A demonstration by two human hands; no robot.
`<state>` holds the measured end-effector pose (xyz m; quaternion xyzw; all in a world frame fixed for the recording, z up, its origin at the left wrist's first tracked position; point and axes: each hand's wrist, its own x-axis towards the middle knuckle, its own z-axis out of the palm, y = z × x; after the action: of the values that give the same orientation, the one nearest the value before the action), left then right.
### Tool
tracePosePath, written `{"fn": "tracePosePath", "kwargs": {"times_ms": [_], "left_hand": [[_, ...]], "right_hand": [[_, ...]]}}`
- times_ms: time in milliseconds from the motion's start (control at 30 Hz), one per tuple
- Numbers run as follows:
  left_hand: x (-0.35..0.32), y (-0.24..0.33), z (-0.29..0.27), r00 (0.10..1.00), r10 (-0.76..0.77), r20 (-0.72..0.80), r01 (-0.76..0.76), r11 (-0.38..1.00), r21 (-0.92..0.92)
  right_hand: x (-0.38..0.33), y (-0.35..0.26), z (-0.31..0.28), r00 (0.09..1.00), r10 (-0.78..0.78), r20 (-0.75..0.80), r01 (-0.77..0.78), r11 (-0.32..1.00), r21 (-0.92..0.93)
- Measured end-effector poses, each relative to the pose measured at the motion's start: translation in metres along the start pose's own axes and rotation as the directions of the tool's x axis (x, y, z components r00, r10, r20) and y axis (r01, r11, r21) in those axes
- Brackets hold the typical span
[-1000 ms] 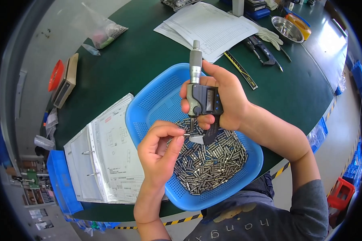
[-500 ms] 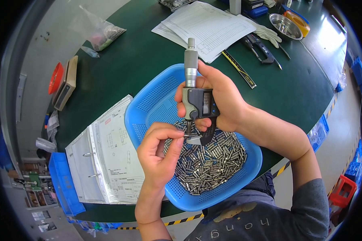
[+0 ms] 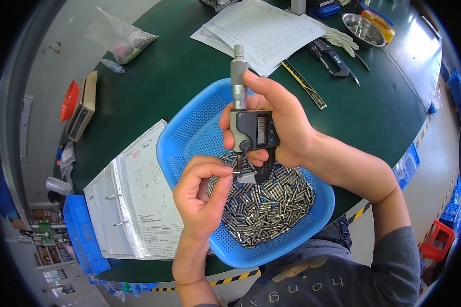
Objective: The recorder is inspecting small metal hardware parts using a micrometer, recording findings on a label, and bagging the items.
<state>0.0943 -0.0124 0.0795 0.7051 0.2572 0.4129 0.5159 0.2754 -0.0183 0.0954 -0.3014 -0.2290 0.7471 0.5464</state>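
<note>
Left hand [image 3: 197, 204]: pinches one small metal pin [image 3: 236, 173] tight between thumb and fingers [image 3: 210, 168].
Right hand [image 3: 287, 123]: grips a measuring tool [image 3: 245, 125], with fingers wrapped around the body and thumb up on the round gray handle.
Metal pin: pokes out past the left fingertips, above the blue basket [image 3: 192, 135], with one end right by the gap of the measuring tool; touching or just beside, cannot tell.
Measuring tool: stands almost straight up, with the gray handle on top and the black curved part at the bottom.
Screen [image 3: 262, 131]: shows dark numbers on gray, running up and down.
Blue basket: reaches past the near edge of the green desk [image 3: 148, 77], has lots of tiny holes, and carries a big pile of shiny pins [image 3: 271, 210].
Open binder [image 3: 156, 204]: lies left of the basket, with line drawings, tiny print and a little red mark on the page.
Loose papers [image 3: 264, 33]: lie at the far side, with printed boxes and rows.
Yellow and black strip [image 3: 303, 84]: lies near the papers, with tiny marks along its length.
Second measuring tool [image 3: 335, 62]: lies near a white glove [image 3: 340, 38] and a metal bowl [image 3: 353, 24].
Gray shirt [image 3: 312, 286]: has pale letters, upside down from here.
</note>
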Motion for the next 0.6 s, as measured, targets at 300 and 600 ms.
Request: {"fn": "tracePosePath", "kwargs": {"times_ms": [300, 600], "left_hand": [[-0.0026, 0.0044, 0.0038, 0.995, -0.101, -0.001, 0.101, 0.992, -0.070], [-0.0026, 0.0030, -0.0027, 0.937, -0.341, 0.077, 0.350, 0.916, -0.197]], "right_hand": [[0.0018, 0.0017, -0.0005, 0.998, -0.055, -0.029, 0.051, 0.993, -0.110], [-0.0002, 0.0015, 0.0018, 0.997, -0.070, -0.030, 0.066, 0.991, -0.117]]}}
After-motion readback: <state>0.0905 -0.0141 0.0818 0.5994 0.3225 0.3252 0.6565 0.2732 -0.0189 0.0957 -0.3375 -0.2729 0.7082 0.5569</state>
